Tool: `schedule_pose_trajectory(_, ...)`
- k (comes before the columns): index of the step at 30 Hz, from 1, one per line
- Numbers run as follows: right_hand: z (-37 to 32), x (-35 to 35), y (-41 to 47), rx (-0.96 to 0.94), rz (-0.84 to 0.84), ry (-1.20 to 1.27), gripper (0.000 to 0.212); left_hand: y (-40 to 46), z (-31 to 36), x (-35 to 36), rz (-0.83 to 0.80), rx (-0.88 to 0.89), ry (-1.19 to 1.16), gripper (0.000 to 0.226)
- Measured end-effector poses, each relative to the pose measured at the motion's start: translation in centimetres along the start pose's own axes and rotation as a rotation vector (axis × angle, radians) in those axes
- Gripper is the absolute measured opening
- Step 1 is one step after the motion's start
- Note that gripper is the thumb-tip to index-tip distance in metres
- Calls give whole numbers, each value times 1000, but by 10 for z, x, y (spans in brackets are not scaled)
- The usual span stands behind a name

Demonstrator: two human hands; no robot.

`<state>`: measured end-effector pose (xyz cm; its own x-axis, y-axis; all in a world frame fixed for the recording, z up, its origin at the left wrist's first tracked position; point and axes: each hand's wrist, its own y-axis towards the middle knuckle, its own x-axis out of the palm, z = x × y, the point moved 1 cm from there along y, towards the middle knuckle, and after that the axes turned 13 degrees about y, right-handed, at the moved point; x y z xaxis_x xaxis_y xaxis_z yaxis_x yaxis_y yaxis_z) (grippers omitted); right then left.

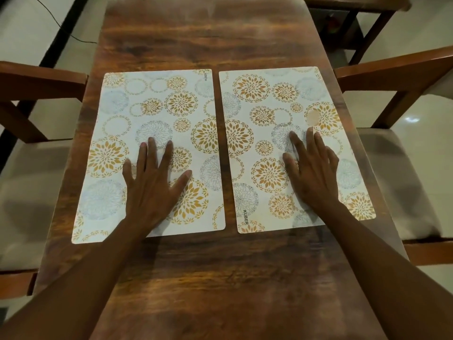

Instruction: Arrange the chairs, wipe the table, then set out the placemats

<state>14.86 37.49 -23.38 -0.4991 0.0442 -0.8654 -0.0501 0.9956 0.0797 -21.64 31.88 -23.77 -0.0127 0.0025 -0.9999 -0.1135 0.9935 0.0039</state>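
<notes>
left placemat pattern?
White left placemat printed with gold and pale blue-grey floral circles; clearest in the head view.

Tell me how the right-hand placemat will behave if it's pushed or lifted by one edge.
The right placemat looks thin and lies flat, so it would probably droop when lifted. On the glossy table it likely slides easily; the right hand presses it flat.

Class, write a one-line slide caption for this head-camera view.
Left hand and right hand press flat on two floral placemats, left and right, lying side by side on a wooden table.

Bare table near side free; chairs flank, perhaps touching edges.
</notes>
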Motion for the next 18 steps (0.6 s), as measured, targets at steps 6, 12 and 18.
schedule_pose_trajectory(6,0,2,0,5,25,-22,67,-2,3,-1,-3,8,15,84)
schedule_pose_trajectory(12,-1,3,4,8,15,-41,69,0,5,-2,-16,16,30,83)
schedule_pose_trajectory(18,3,5,2,-9,47,-85,68,-1,8,2,-26,22,32,83)
